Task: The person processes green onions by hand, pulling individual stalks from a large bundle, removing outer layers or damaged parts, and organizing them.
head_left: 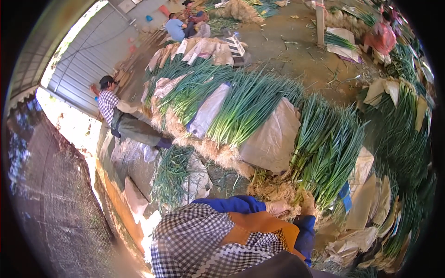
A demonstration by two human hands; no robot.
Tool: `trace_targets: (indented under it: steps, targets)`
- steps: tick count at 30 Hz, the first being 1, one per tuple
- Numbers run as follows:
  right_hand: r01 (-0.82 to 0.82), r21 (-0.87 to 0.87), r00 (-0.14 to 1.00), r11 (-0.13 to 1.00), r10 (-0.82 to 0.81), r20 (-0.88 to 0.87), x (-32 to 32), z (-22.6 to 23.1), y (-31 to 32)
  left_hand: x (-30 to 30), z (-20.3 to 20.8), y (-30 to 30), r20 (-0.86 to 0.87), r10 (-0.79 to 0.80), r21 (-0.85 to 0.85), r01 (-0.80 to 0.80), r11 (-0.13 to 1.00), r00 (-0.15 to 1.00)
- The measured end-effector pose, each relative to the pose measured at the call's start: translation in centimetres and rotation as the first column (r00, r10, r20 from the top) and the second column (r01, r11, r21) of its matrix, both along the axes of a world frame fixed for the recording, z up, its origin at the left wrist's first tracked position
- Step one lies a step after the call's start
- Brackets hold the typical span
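Note:
Right in front of me stand long bunches of green onions [331,155], their leaves pointing away and their pale, stringy roots [273,191] toward me. My left hand [277,208] comes in from the left in a blue sleeve, its fingers closed on the root end of a bunch. Close beside it, my right hand [308,204] is closed at the same root end, its fingers partly blending with the roots. Both hands are low, against the near edge of the pile.
A pale sack [273,136] covers part of the long onion row [245,106]. More sacks [366,199] and onions [403,134] lie at my right. Loose leaves [170,178] litter the floor at left. A person in a checked shirt [109,102] stands at the row's far left; others sit farther back.

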State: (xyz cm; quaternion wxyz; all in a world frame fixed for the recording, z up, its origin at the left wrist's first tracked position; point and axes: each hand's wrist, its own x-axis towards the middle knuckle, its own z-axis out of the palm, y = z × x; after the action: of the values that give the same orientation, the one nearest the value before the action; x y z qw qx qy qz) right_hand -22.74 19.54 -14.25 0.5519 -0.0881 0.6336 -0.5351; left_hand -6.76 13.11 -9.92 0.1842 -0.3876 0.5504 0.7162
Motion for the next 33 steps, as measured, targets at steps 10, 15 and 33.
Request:
trace_targets:
  steps: [10,15,33]
  targets:
    - [0.276,-0.162,0.927,0.947,-0.307,-0.217,4.7,6.6,-1.9,1.6,0.4,0.1,-0.022,0.572,0.585,-0.453,0.673,0.820]
    - [-0.515,-0.411,0.843,0.753,0.355,-0.405,6.0,14.0,5.2,2.0,1.0,-0.6,0.037,0.627,0.601,-0.519,0.609,0.778]
    - [0.173,-0.092,0.981,0.981,-0.163,0.101,5.3,3.3,-6.9,3.5,-2.0,-3.2,-0.094,0.402,0.499,-0.306,0.811,0.911]
